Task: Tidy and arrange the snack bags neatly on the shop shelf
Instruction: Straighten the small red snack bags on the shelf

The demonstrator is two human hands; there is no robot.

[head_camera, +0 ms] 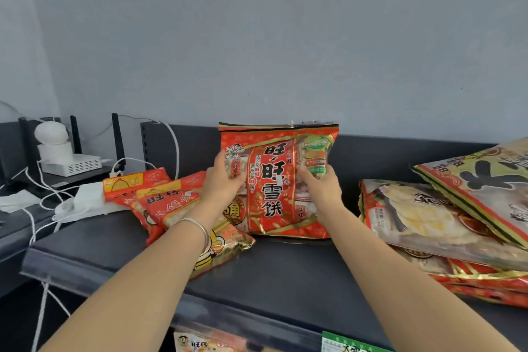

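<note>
- Two hands are on the big red bag (278,180), which stands upright at the back of the dark shelf (285,280), in front of the grey wall (257,37).
- The left hand (225,180) grips the bag's left edge, fingers curled round it, with a silver bangle (200,227) on that wrist.
- The right hand (321,184) holds the bag's right side, fingers curled into the wrapper.
- To the left, two small red packs (160,194) lean overlapping. Another pack (228,246) lies flat under the left forearm, and the big bag's lower left corner overlaps it.
- To the right, near the big bag but apart from it, a stack of large bags (414,217) lies flat, and the top bag (485,180) sits tilted across it.
- At the far left, white devices (71,164) and loose white cables (40,203) sit on a neighbouring surface.
</note>
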